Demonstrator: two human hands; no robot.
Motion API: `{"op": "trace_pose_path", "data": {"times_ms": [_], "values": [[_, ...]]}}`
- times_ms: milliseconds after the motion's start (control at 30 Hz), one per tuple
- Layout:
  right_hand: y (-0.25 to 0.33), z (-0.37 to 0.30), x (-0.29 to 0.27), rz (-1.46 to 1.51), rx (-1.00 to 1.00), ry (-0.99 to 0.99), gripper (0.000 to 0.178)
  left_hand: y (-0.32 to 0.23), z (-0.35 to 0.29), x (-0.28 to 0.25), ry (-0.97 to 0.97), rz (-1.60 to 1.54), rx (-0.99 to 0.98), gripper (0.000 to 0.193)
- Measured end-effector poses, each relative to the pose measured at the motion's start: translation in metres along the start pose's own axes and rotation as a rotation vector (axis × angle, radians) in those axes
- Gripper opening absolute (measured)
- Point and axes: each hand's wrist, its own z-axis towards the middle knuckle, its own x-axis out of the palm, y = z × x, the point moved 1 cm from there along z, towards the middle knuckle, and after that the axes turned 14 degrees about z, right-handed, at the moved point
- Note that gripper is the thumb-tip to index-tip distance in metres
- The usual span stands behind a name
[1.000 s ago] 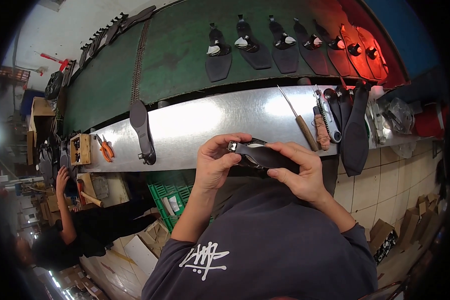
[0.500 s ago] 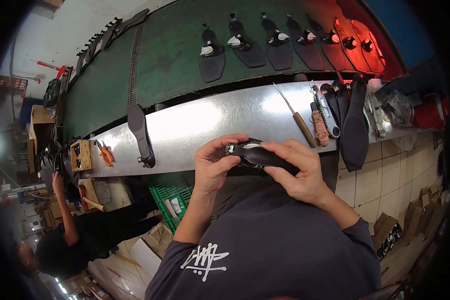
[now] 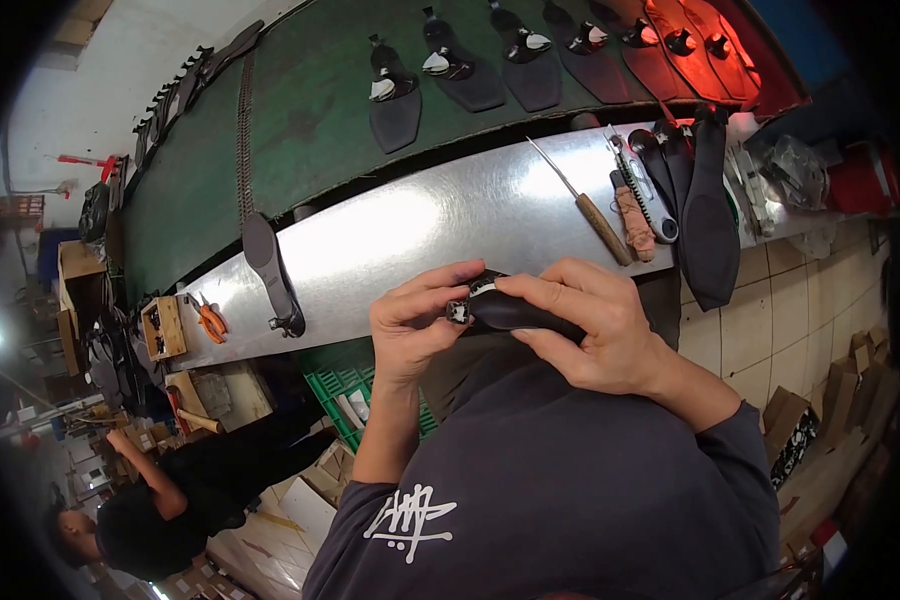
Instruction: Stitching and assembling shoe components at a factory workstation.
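Both hands hold a black heeled shoe sole (image 3: 510, 311) in front of my body, just over the metal bench's near edge. My left hand (image 3: 410, 330) grips its left end, where a small pale square face shows between fingers and thumb. My right hand (image 3: 600, 325) is closed round the other end, its index finger pressed beside a white strip on the upper side. The right palm hides part of the sole. Another black heeled sole (image 3: 267, 262) lies on the bench to the left.
Several sandals with white pieces (image 3: 453, 75) stand on the green conveyor (image 3: 320, 110). On the metal bench (image 3: 400, 220) are an awl (image 3: 602, 228), a utility knife (image 3: 660, 220), hanging black soles (image 3: 708, 230), orange pliers (image 3: 210, 320) and a wooden box (image 3: 165, 328). A co-worker (image 3: 155, 510) stands at left.
The sole has turned slightly in my hands, so its pale end faces me more. My view has shifted a little. The co-worker's arm has come away from the items at the left.
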Motion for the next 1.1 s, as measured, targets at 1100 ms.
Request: {"op": "trace_pose_path", "data": {"times_ms": [1100], "values": [[-0.024,-0.003,0.008,0.1,0.3,0.057,0.017,-0.002,-0.008,0.017,-0.048,0.007,-0.431,0.044]]}}
